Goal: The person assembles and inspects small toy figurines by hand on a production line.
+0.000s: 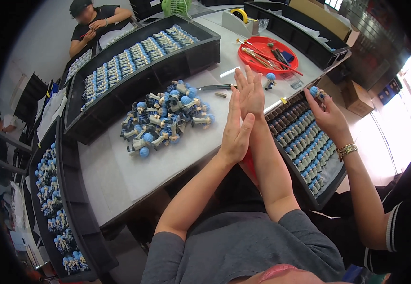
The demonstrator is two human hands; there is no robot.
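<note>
My left hand [236,130] and my right hand [249,92] are raised in front of me, palms pressed together, fingers straight and pointing up. Neither holds anything. Behind them on the white table [120,165] lies a pile of small figurines with blue heads [167,116]. A single figurine [269,80] stands on the table just right of my fingertips.
A black tray of figurines in rows [134,57] stands behind the pile. A second tray [304,142] sits at the right, where a co-worker's hand [328,113] holds a figurine. A red dish of brushes [267,54] and a tape dispenser [238,19] are farther back. Another person sits at far left.
</note>
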